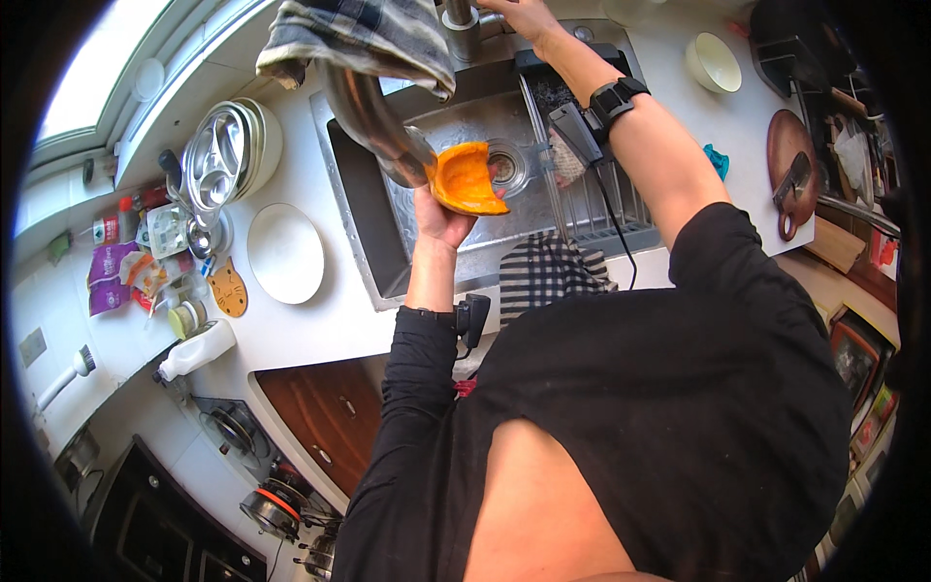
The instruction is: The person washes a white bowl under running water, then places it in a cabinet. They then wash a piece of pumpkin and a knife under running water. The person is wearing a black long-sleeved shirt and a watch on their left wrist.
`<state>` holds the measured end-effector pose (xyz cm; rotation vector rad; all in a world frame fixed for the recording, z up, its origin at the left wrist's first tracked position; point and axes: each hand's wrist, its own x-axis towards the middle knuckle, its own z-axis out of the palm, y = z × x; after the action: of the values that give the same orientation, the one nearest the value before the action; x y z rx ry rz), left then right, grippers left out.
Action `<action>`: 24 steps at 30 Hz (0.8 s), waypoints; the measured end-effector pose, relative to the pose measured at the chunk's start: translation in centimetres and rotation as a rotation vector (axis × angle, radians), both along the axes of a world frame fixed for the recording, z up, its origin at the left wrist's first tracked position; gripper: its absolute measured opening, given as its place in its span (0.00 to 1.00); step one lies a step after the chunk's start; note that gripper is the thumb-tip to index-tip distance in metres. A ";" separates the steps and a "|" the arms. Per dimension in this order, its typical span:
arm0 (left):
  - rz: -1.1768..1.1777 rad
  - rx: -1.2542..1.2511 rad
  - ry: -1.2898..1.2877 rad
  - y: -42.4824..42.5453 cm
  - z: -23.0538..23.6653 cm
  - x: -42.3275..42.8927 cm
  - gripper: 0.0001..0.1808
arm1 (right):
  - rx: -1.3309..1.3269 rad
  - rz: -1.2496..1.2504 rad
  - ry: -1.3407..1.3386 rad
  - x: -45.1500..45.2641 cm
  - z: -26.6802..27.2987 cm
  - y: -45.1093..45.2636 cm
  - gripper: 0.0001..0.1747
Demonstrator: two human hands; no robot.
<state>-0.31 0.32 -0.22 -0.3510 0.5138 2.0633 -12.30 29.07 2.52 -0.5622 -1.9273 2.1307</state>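
Observation:
My left hand [445, 224] holds a hollowed piece of orange pumpkin [469, 178] from below, its scooped inside facing up. The piece is right at the end of the curved metal faucet spout [364, 109], above the stainless steel sink [429, 251]. Whether water is running is hard to make out. At the top edge of the view, my right hand [529, 20] reaches to the faucet's side lever [492, 17]. Its fingertips are partly cut off, so I cannot see whether they grip the lever. A checked cloth [356, 44] hangs over the spout.
A drying rack [574, 207] crosses the sink's right side, with a second checked cloth [542, 265] at the front edge. To the left are a white plate [285, 252] and stacked metal dishes [218, 156]. Rightward, a bowl [713, 63] and a cleaver [793, 180] on a round board [789, 138].

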 end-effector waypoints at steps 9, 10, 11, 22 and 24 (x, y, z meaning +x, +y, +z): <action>-0.012 -0.020 -0.001 0.5 0.1 -0.4 0.41 | 0.607 -0.041 0.105 3.5 -1.0 -1.6 0.48; -0.013 -0.039 -0.024 0.6 0.2 -0.4 0.40 | 0.696 -0.136 0.116 6.1 -1.5 -3.6 0.46; -0.018 -0.045 0.003 0.6 0.3 -0.4 0.39 | 0.718 -0.034 0.131 8.0 -1.7 -5.6 0.40; 0.011 -0.344 0.086 -0.2 1.5 1.0 0.27 | 0.233 0.352 -0.148 13.5 -2.2 -13.1 0.13; -0.011 -0.342 0.150 -0.2 1.8 1.1 0.28 | 0.268 0.289 -0.115 13.7 -2.3 -13.2 0.12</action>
<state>0.81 0.14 1.56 -0.3932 0.9631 1.9989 1.40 15.85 0.20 -0.3791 -2.4383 1.9803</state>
